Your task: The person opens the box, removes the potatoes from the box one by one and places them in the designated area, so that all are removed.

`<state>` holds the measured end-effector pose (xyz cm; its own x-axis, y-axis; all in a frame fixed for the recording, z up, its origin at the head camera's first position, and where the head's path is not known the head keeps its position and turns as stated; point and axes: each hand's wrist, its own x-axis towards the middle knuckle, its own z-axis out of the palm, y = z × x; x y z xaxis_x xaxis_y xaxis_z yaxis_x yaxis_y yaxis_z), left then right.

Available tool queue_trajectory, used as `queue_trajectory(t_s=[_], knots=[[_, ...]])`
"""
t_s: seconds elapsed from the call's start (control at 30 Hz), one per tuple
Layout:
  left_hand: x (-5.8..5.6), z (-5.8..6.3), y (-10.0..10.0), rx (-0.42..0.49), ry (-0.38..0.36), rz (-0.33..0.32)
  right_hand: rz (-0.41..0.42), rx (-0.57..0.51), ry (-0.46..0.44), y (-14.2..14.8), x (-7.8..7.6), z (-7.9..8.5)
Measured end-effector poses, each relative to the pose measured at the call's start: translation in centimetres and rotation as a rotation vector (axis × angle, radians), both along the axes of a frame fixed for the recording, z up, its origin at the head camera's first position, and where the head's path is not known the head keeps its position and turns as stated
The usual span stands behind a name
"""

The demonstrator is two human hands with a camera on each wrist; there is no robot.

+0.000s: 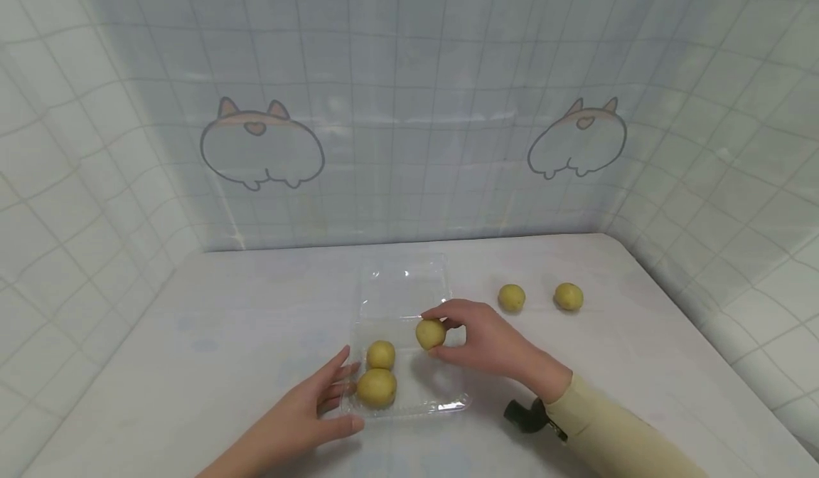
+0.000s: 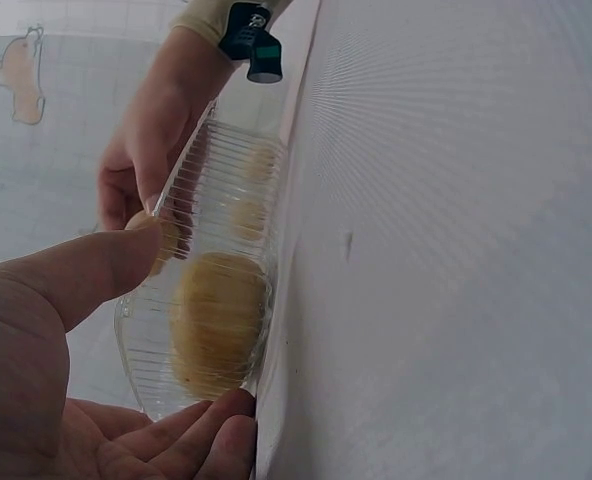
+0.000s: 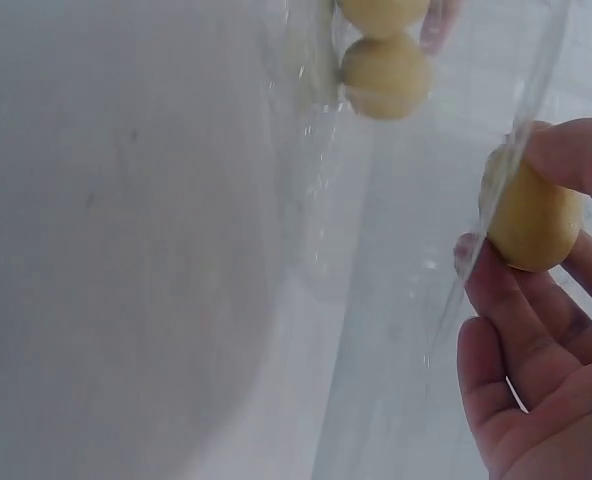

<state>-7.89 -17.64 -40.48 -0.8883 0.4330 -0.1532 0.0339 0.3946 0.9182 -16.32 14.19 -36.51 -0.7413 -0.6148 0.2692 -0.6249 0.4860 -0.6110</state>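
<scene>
A clear plastic clamshell box (image 1: 425,392) lies opened on the table, its lid (image 1: 404,289) folded back toward the wall. Two yellow potatoes, a smaller one (image 1: 380,355) and a larger one (image 1: 377,388), sit along the left side of the tray. My right hand (image 1: 489,339) pinches another potato (image 1: 431,333) between thumb and fingers over the box's right part; the right wrist view shows this potato (image 3: 534,215) behind the clear plastic edge. My left hand (image 1: 313,410) rests against the box's left side, fingers extended and thumb near the front corner.
Two more potatoes, one (image 1: 512,298) and another (image 1: 569,296), lie on the white table (image 1: 269,307) to the right of the lid. A checked curtain (image 1: 409,144) with cartoon animals rises behind the table and along both sides. A dark device (image 1: 527,417) is strapped at the right wrist.
</scene>
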Motion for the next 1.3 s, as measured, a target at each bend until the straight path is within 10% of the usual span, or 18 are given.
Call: queue_trajectory(t_s=[0.6, 1.3], knots=[[0.0, 0.3, 0.1, 0.012, 0.022, -0.002, -0.113, -0.032, 0.084, 4.6, -0.4, -0.1], [0.0, 0.2, 0.1, 0.001, 0.011, 0.000, -0.223, 0.034, -0.040, 8.4, 0.2, -2.2]])
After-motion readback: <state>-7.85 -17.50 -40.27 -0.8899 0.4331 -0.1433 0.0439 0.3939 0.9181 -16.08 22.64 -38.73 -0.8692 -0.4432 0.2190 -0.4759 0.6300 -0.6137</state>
